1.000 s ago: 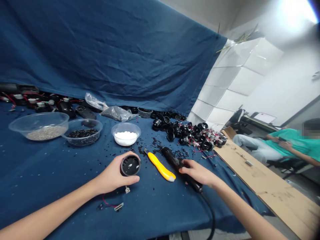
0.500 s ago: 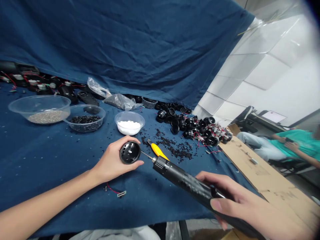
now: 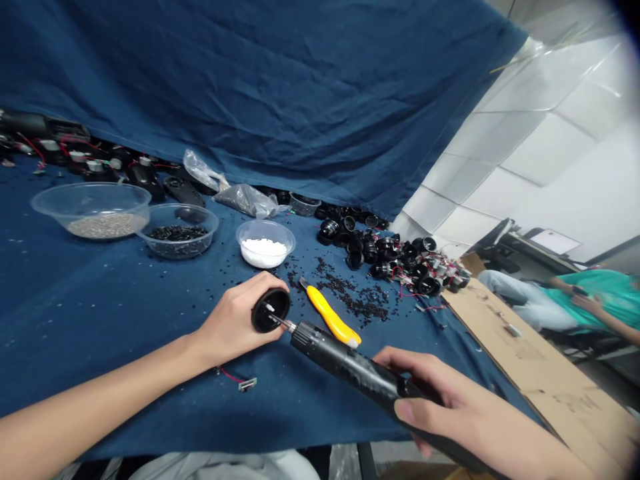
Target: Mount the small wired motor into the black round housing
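left hand (image 3: 240,317) grips black cup (image 3: 261,320), right hand (image 3: 467,405) grips screwdriver (image 3: 350,367); cloth (image 3: 310,410) between reaches near edge.

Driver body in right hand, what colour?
Black driver, shown best in the head view.

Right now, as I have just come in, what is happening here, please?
A person's left hand holds a round black part, its open side showing. The right hand grips a black screwdriver, with its bit inside that opening; whether it touches anything there is hard to tell. A yellow knife lies nearby on the blue cloth, and a bowl of white pieces stands beyond the left hand.
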A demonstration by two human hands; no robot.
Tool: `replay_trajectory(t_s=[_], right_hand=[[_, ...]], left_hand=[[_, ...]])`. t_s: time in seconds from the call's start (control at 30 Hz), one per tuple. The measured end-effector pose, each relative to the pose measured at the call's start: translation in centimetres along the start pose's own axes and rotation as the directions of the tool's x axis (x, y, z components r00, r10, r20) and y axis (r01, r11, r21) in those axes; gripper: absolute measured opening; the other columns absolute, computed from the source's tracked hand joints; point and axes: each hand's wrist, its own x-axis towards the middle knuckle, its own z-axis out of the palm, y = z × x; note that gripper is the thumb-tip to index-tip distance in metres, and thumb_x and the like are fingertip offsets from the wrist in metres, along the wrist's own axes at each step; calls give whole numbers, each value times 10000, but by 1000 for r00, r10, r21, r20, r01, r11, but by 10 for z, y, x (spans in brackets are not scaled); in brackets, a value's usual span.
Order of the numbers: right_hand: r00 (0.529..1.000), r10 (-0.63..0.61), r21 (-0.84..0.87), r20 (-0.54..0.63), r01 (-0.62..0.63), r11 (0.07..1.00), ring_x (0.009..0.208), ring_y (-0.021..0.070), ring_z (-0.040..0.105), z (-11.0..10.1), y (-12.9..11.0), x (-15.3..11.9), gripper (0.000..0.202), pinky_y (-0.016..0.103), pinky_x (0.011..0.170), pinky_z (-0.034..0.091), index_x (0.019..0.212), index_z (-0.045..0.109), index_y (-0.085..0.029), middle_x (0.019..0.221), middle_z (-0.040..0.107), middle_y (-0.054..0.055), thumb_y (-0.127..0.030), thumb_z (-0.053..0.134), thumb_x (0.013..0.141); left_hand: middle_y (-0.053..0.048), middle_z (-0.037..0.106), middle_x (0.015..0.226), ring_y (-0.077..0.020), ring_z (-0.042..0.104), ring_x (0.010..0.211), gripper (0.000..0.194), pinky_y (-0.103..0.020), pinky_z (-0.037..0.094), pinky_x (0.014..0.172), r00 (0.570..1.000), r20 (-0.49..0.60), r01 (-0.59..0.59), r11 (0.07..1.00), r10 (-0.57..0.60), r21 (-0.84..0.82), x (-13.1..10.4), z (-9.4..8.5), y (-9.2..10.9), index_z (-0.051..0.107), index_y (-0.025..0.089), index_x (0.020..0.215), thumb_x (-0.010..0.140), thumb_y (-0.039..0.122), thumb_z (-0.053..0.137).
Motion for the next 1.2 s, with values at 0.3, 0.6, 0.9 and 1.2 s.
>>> replay_trajectory(t_s=[0.3, 0.6, 0.9, 1.2], right_hand=[[999, 25, -25, -27, -25, 999, 665, 144, 610, 4, -1, 2, 636, 317, 731, 507, 1313, 476, -220, 1103, 586, 43, -537, 630, 782], [999, 19, -35, -48, -21, 999, 661, 157, 595, 6, -1, 4, 643, 322, 716, 515, 1298, 493, -227, 940, 602, 15, -566, 631, 769], [1000, 7, -32, 29, -7, 999, 666, 147, 612, -2, -5, 7, 650, 322, 753, 497, 1321, 471, -216, 1005, 628, 29, -579, 618, 802], [986, 19, 266, 167, -63, 962, 685, 137, 627, -3, 3, 11, 735, 241, 586, 505, 1406, 389, -216, 956, 679, 54, -520, 667, 797]], left_hand=[[-42, 600, 982, -196, 578, 882, 279, -301, 436, 774, 997, 72, -34, 985, 22, 171, -1, 2, -7, 505, 184, 1038, 790, 153, 628], [-43, 598, 971, -199, 584, 868, 256, -305, 447, 761, 994, 96, 30, 984, -47, 173, 0, 3, -4, 502, 188, 1018, 790, 171, 617], [-34, 603, 978, -190, 579, 848, 253, -298, 423, 742, 991, 131, -26, 972, -5, 233, 0, 5, -6, 503, 185, 1027, 796, 159, 603], [-46, 615, 965, -190, 573, 823, 193, -303, 414, 725, 986, 164, -60, 961, 15, 271, 0, 2, -6, 522, 173, 994, 808, 158, 571]])
